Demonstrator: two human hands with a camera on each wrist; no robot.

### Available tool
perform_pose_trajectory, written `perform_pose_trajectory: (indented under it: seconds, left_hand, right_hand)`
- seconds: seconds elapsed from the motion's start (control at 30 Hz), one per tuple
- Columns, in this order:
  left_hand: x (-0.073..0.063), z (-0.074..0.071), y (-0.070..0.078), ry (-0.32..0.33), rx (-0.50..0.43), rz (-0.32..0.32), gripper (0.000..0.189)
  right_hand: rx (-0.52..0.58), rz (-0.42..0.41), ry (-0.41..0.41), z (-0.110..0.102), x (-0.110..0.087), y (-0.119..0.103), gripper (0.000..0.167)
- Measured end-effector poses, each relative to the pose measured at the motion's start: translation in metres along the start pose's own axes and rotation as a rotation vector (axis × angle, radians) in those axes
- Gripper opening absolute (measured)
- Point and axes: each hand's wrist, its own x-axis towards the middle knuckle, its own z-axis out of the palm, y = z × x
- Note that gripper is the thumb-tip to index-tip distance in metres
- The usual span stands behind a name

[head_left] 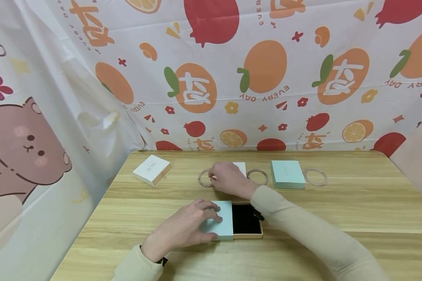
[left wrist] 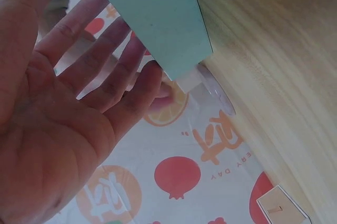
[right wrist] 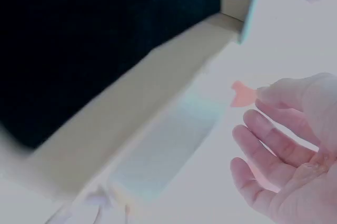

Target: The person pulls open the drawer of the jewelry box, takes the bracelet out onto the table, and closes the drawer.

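A teal jewelry box (head_left: 222,218) sits near the front of the table, its drawer (head_left: 247,235) pulled out to the right, showing a black pad (head_left: 245,219). My left hand (head_left: 188,224) rests on its teal sleeve, fingers spread on top and thumb by the near edge. My right hand (head_left: 229,178) reaches past the box, its fingertips close over a clear bangle (head_left: 200,180). Loosely curved fingers (right wrist: 266,169) show in the right wrist view, with nothing visible between them. In the left wrist view, that bangle (left wrist: 217,91) lies below the right fingertips.
A white box (head_left: 152,169) stands back left. Another white box (head_left: 240,168) is partly hidden behind the right hand. Farther right are a second bangle (head_left: 266,180), a teal box (head_left: 287,173) and a third bangle (head_left: 326,179). A fruit-print curtain (head_left: 228,78) hangs behind the wooden table (head_left: 355,203).
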Motion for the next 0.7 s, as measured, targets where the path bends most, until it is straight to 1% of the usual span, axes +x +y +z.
perform_pose_trajectory:
  seconds: [0.13, 0.23, 0.33, 0.4, 0.53, 0.6, 0.7]
  left_hand:
    - [0.0, 0.001, 0.0, 0.003, -0.004, -0.002, 0.03]
    - [-0.001, 0.002, 0.0, 0.007, -0.002, -0.005, 0.031]
    - [-0.001, 0.002, 0.0, 0.007, 0.002, -0.006, 0.031]
    - [0.0, 0.001, 0.0, 0.006, 0.005, -0.007, 0.031]
    - [0.0, 0.0, 0.0, -0.002, 0.0, -0.012, 0.031]
    - [0.0, 0.0, 0.0, -0.004, -0.003, -0.015, 0.03]
    - [0.0, -0.001, 0.0, -0.007, -0.007, -0.018, 0.03]
  right_hand:
    - [0.121, 0.034, 0.057, -0.015, -0.024, 0.01, 0.015]
    - [0.167, 0.055, 0.084, -0.022, -0.044, 0.019, 0.015]
    - [0.191, 0.066, 0.093, -0.025, -0.065, 0.026, 0.014]
    - [0.217, 0.059, 0.098, -0.024, -0.078, 0.031, 0.013]
    - [0.304, 0.08, 0.073, -0.02, -0.102, 0.038, 0.015]
    - [0.352, 0.118, 0.063, -0.017, -0.112, 0.04, 0.015]
    - [0.387, 0.162, 0.083, -0.013, -0.124, 0.044, 0.015]
